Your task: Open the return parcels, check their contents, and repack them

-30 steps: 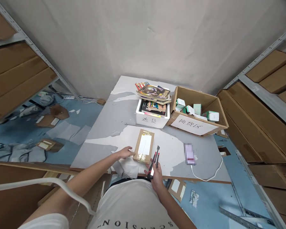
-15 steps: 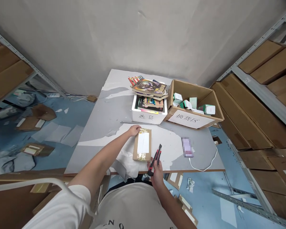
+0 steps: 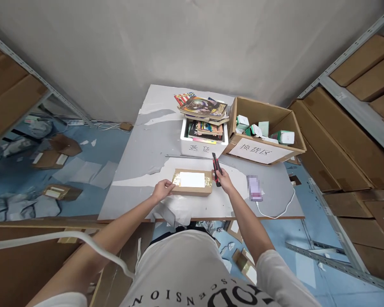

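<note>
A small brown cardboard box [image 3: 192,190] with a white label and shiny tape lies crosswise on the table. My left hand [image 3: 162,189] grips its left end, thumb and fingers closed at the edge. Just off the right end is my right hand [image 3: 224,180], wrapped round a black and red utility knife [image 3: 216,168]. The knife points up toward the white bin; whether its blade is out I cannot tell. Some fingers of the right hand are near or against the box end, partly hidden by the knife.
Behind the box stand a white bin [image 3: 195,148] heaped with books and a carton [image 3: 302,147] of green-and-white small boxes. A phone [image 3: 255,187] on a white cable lies at right. Shelves of cartons flank the table [image 3: 131,162]; packaging litters the floor.
The box has turned from lengthwise to crosswise. My left hand has moved down and left with its end; my right hand, with the knife, has moved up and right.
</note>
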Motion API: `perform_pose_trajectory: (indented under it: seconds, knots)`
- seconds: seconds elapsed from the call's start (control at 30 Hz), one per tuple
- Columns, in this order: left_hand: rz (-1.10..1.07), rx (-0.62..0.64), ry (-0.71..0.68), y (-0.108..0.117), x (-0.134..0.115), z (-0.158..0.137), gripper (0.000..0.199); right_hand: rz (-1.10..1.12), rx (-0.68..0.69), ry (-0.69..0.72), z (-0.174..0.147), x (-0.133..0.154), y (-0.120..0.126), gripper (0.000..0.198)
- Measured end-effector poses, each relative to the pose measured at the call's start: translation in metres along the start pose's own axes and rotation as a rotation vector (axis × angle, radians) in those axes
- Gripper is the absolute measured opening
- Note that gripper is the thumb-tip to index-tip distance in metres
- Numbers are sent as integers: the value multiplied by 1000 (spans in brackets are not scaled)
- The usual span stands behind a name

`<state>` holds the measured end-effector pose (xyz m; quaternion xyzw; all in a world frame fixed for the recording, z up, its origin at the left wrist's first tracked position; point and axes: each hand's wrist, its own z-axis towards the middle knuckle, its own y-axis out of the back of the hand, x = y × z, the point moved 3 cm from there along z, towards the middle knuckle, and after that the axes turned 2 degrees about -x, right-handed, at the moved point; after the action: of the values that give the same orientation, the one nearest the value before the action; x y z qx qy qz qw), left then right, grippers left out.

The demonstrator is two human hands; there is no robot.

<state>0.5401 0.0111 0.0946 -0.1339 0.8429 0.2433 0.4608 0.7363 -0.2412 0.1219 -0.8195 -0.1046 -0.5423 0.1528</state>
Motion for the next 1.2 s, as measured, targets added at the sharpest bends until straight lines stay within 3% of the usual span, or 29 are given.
perform_pose_trajectory:
  seconds: [0.17, 0.3, 0.43, 0.57, 0.77, 1.2]
  knots:
    - [183, -18, -97, 1, 10, -14, 44, 4, -13, 79, -3, -8, -1, 52]
    - [518, -82, -359, 6, -18, -7, 76, -54, -101, 84, -27, -20, 22, 52]
    - [851, 115, -588, -10, -52, 0, 109, -211, -45, 9, -58, -38, 43, 63]
    - [1079, 238, -688, -30, -64, 5, 130, -250, 47, -38, -77, -49, 45, 78]
    - [1021, 220, -760, -39, -57, 12, 122, -239, 110, -51, -81, -47, 46, 78]
    - [973, 205, -778, -42, -52, 17, 113, -423, 331, -141, -89, -38, 80, 77]
